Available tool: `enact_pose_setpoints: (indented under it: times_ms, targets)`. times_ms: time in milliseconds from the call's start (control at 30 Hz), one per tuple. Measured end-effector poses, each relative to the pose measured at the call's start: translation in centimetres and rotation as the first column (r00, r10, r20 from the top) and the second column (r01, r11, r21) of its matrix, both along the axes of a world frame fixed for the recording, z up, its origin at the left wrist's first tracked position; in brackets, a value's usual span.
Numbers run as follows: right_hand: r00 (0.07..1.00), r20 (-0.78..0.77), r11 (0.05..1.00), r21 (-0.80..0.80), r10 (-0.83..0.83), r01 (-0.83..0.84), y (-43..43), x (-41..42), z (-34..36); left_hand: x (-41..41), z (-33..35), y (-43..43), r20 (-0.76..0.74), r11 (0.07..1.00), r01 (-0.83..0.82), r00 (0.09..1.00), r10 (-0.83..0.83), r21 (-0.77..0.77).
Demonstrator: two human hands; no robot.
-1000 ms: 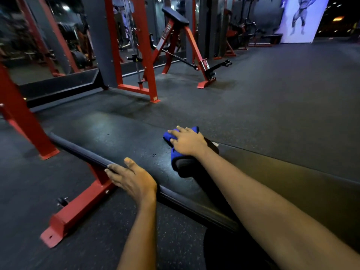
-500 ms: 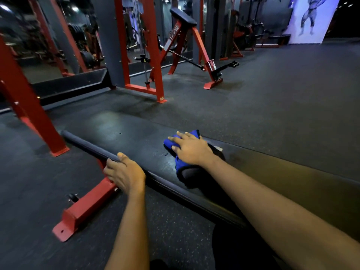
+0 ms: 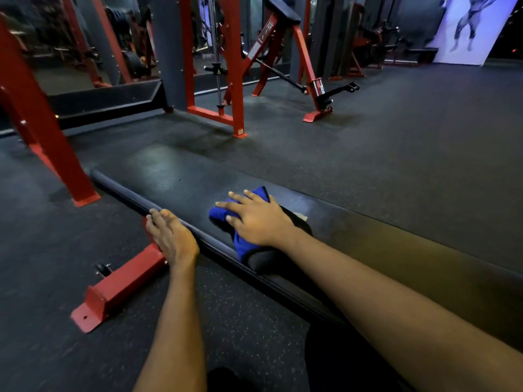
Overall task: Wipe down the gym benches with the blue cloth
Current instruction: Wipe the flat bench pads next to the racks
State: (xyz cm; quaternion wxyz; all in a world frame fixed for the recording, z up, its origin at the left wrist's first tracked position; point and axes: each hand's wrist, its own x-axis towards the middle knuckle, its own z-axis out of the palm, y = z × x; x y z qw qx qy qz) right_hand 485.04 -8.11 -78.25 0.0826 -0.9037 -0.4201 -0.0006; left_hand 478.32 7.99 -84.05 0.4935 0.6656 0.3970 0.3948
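Two hands are on the bench (image 3: 169, 176). The left hand (image 3: 172, 239) rests on its near edge above the red foot (image 3: 113, 292), fingers together and fairly straight. The right hand (image 3: 257, 219) presses spread fingers flat on the blue cloth (image 3: 241, 247), which lies bunched on the pad. Unpinched, the cloth could slip from under the palm and leave patches unwiped. The pad looks smooth and faintly shiny. Around it are speckled rubber floor (image 3: 396, 154), a red rack (image 3: 42, 131) at left and a mural (image 3: 469, 26) far right.

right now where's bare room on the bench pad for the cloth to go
Bare bench pad runs from the blue cloth to the far end by the red upright. Also bare: the stretch right of the right hand. Crowded: the near edge, where the left hand rests.
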Motion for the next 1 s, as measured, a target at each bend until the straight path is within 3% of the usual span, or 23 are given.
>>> enact_pose_setpoints:
  times_ms: [200,500,700,767,933,1000]
  targets:
    - [0.980,0.118,0.986,0.027,0.158,-0.162,-4.8,-4.0,-0.4,-0.6,-0.4,1.0,0.048,0.999,0.013,0.999,-0.016,0.043]
    - [0.999,-0.012,0.999,0.017,0.038,-0.038,3.7,0.5,0.0,-0.8,0.3,0.6,0.067,1.000,-0.020,0.998,0.019,0.012]
    - [0.991,0.072,0.977,0.171,0.116,-0.127,-3.8,-1.7,-0.6,0.8,0.7,0.8,0.019,0.997,-0.059,0.998,0.060,-0.041]
    - [0.997,0.029,0.983,0.171,0.065,-0.069,-5.5,0.5,-0.6,1.3,1.2,0.2,-0.024,0.995,-0.052,0.998,0.050,-0.083]
    - [0.946,-0.055,0.943,0.081,-0.320,0.324,-3.3,7.6,0.7,1.2,1.7,-1.1,-0.045,0.993,-0.038,0.998,0.033,-0.109]
    - [0.960,-0.023,0.959,0.043,-0.279,0.280,-2.6,7.4,0.4,1.2,1.5,-1.0,-0.038,0.994,-0.035,0.999,0.032,-0.104]
